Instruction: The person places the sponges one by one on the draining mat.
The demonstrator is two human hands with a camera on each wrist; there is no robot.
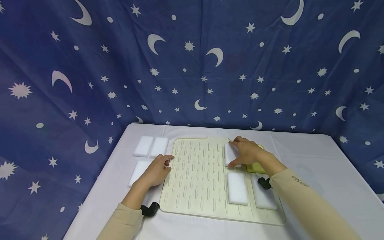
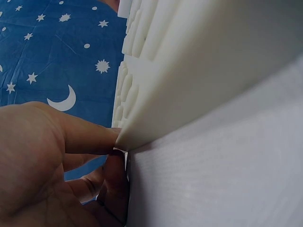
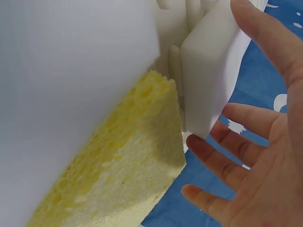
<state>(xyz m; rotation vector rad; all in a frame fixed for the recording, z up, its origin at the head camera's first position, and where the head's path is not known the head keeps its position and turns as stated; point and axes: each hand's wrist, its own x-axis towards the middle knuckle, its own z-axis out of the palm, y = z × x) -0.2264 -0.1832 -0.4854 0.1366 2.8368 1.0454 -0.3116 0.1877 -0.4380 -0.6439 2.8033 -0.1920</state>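
Observation:
In the head view, my right hand (image 1: 247, 151) spans a white sponge (image 1: 230, 155), thumb at its near end and fingertips at its far end. The right wrist view shows that same white sponge (image 3: 208, 66) between thumb and fingers, its broad side lying near the ribbed surface. Beside it is a yellow sponge (image 1: 255, 167), partly covered by the right wrist. My left hand (image 1: 157, 170) pinches the left edge of a cream silicone drying mat (image 1: 192, 186). Seen from the left wrist, the thumb meets the mat's rim (image 2: 142, 127) while other fingers curl down by the cloth.
Two more white sponges lie on the mat's near right, one nearer the middle (image 1: 237, 189) and one by the right edge (image 1: 264, 196). Left of the mat, three white sponges (image 1: 144, 146) lie on the white tablecloth (image 1: 312, 166). A blue star-patterned curtain (image 1: 192, 66) hangs behind.

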